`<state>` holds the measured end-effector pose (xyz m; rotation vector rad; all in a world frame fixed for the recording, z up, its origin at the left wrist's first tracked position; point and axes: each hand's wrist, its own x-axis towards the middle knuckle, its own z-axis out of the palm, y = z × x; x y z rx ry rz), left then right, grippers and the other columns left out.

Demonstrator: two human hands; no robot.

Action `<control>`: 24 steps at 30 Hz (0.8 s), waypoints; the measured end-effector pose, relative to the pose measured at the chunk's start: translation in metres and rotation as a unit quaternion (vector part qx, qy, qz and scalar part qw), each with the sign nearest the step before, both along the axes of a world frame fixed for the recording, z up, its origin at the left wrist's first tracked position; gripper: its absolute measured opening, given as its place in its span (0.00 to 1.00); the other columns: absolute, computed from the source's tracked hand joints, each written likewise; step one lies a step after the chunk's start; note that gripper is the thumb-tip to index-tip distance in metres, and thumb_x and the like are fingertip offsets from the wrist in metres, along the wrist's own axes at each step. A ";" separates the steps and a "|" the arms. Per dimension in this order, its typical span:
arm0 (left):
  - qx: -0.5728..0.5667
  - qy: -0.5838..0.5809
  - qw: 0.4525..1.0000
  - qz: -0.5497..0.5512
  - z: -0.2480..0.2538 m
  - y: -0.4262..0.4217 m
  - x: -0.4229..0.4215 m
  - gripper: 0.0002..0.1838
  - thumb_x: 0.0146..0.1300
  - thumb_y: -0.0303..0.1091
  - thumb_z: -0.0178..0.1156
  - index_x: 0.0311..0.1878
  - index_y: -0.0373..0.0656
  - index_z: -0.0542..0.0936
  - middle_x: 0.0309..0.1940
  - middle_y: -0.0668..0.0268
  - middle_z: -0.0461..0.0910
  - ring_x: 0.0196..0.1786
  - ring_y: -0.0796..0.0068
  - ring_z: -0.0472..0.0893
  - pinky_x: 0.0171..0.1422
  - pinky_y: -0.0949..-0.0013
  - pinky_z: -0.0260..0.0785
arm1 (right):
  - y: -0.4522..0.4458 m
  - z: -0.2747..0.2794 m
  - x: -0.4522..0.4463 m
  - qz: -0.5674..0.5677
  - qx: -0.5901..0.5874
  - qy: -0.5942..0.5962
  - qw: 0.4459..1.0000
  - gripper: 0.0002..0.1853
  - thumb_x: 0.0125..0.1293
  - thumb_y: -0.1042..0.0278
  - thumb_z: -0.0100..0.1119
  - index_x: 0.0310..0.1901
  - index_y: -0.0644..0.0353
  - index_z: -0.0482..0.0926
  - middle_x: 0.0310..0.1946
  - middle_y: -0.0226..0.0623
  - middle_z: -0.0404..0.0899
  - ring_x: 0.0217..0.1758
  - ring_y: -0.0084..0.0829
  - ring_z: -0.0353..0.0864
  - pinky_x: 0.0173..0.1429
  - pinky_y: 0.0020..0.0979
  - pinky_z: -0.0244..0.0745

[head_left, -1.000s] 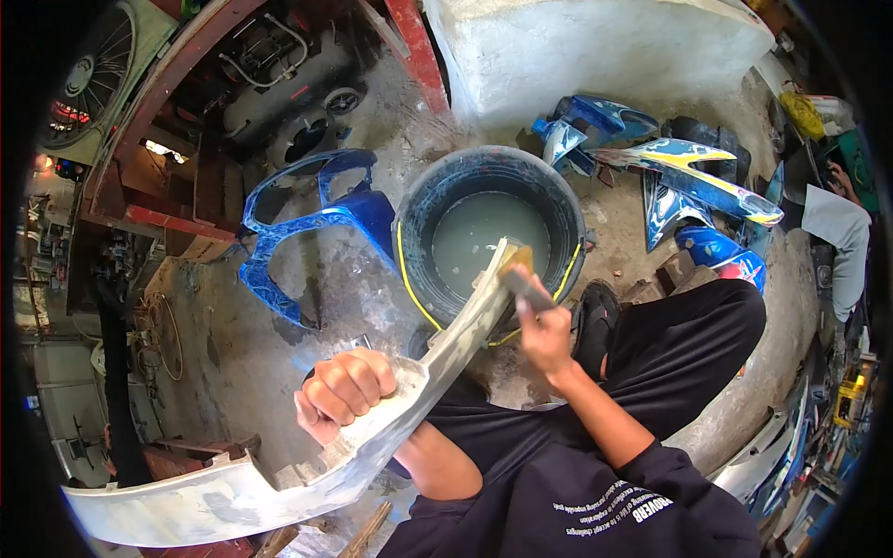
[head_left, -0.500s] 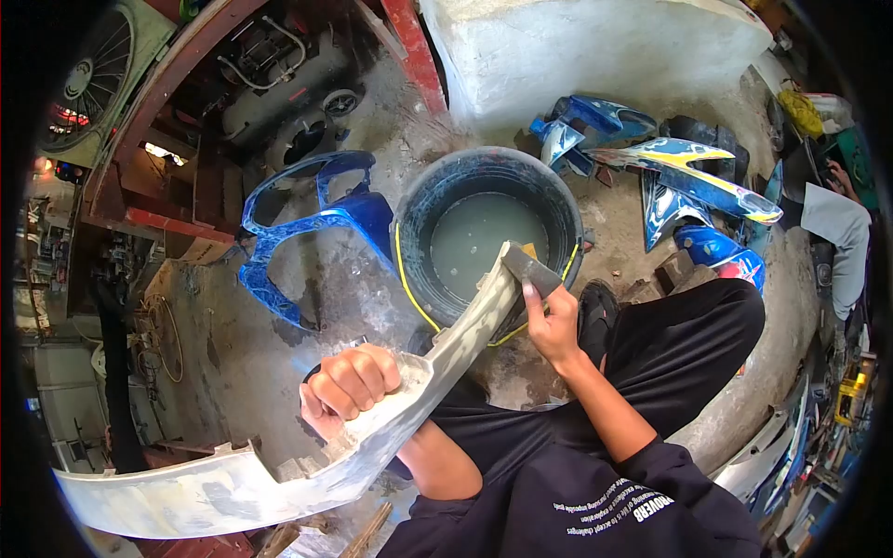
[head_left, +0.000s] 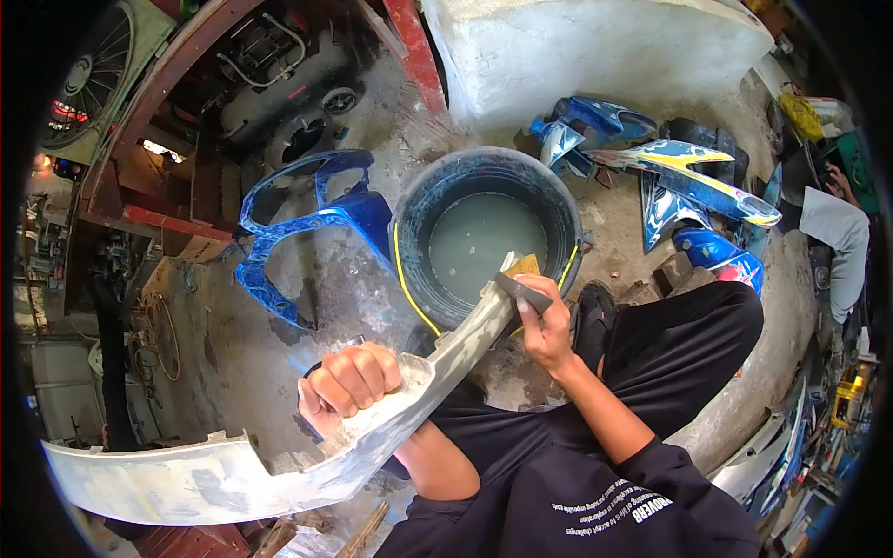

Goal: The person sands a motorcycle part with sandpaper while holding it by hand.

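A long pale panel [head_left: 372,453], whitish with grey patches, runs from the lower left up to the bucket. My left hand [head_left: 349,383] is closed around its edge near the middle. At the panel's upper end, my right hand [head_left: 547,325] grips a dark grey sanding sheet [head_left: 524,292], which lies against the panel. A yellowish piece [head_left: 526,265] shows beside the fingers. Just beyond is a black bucket [head_left: 419,209] with cloudy water [head_left: 474,232] in it, its near rim partly behind the panel and my right hand.
A blue frame-like part [head_left: 326,220] lies left of the bucket. Several blue, white and yellow fairings [head_left: 707,181] lie to the right. A white block [head_left: 577,56] stands behind. A compressor [head_left: 288,98] sits at the upper left. Another person's hand [head_left: 845,184] shows at the far right.
The panel's upper end has dropped slightly and its lower left end has shifted left and up. My right hand with the sheet has moved a little along the panel's tip.
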<state>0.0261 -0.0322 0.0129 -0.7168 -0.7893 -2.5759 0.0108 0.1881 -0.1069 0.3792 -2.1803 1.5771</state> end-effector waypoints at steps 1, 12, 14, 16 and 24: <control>0.018 -0.010 1.000 0.011 0.000 0.000 0.001 0.29 0.78 0.42 0.35 0.17 0.46 0.66 0.11 0.69 0.62 0.13 0.78 0.57 0.17 0.72 0.51 | 0.002 -0.002 -0.003 -0.010 0.005 -0.011 1.000 0.12 0.65 0.79 0.59 0.50 0.63 0.81 0.49 0.43 0.82 0.55 0.44 0.80 0.62 0.39 0.71; 0.024 -0.015 1.000 0.007 -0.004 -0.001 0.000 0.29 0.78 0.43 0.35 0.17 0.45 0.66 0.12 0.67 0.62 0.13 0.77 0.58 0.18 0.71 0.52 | 0.012 -0.010 -0.013 -0.068 0.001 -0.092 0.993 0.10 0.66 0.84 0.55 0.47 0.67 0.80 0.45 0.45 0.82 0.50 0.42 0.83 0.57 0.37 0.76; 0.012 -0.009 1.000 0.002 -0.006 0.001 -0.002 0.29 0.78 0.43 0.35 0.17 0.45 0.67 0.12 0.67 0.62 0.13 0.76 0.58 0.18 0.71 0.52 | 0.014 -0.013 -0.017 -0.066 0.000 -0.061 0.996 0.10 0.66 0.84 0.55 0.47 0.67 0.81 0.44 0.44 0.82 0.48 0.42 0.83 0.55 0.36 0.75; 0.007 -0.009 1.000 0.001 -0.002 0.000 -0.002 0.29 0.79 0.42 0.35 0.17 0.46 0.66 0.12 0.68 0.62 0.14 0.78 0.58 0.18 0.72 0.52 | 0.011 0.002 -0.012 -0.018 0.041 0.052 0.998 0.08 0.69 0.82 0.54 0.47 0.69 0.80 0.42 0.43 0.82 0.44 0.38 0.82 0.52 0.31 0.74; 0.001 -0.023 1.000 0.008 -0.001 0.001 -0.001 0.28 0.79 0.41 0.36 0.17 0.48 0.64 0.11 0.69 0.62 0.14 0.79 0.57 0.19 0.72 0.51 | 0.002 0.006 -0.006 -0.017 0.041 0.052 0.998 0.09 0.69 0.83 0.53 0.47 0.69 0.81 0.41 0.43 0.82 0.42 0.38 0.81 0.49 0.31 0.74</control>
